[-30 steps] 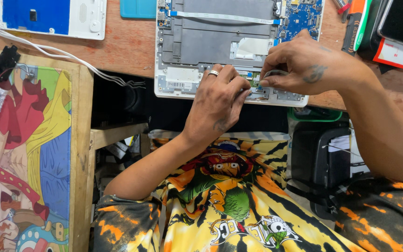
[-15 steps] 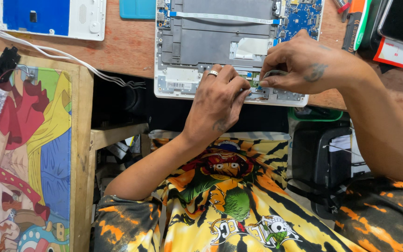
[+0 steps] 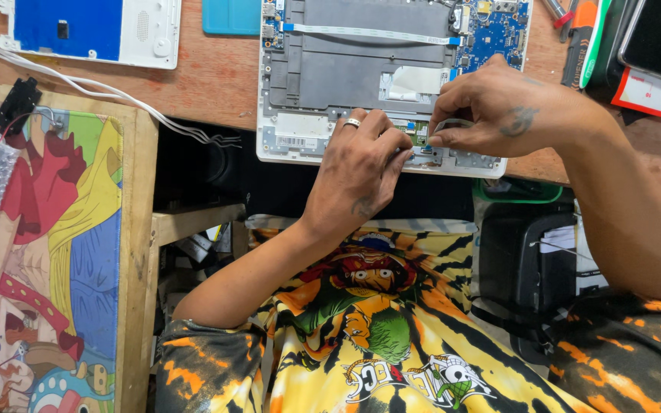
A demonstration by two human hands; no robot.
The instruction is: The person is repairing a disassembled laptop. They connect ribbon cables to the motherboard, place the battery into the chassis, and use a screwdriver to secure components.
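Desk point(image 3: 216, 80) of reddish wood runs across the top; a side table with a cartoon-print mat point(image 3: 47, 252) sits at left. Opened laptop base point(image 3: 392, 76), white shell with grey inner frame and blue circuit board point(image 3: 499, 34), lies at the desk's near edge. White device with a blue panel point(image 3: 89, 27) lies well apart at upper left, white cable point(image 3: 101, 92) trailing from it. Left hand point(image 3: 357, 168), ringed, rests curled on the base's lower edge, fingertips pressing near a small green connector point(image 3: 420, 136). Right hand point(image 3: 499, 111) is closed in a pinch on a thin grey strip point(image 3: 453, 124) just beside it.
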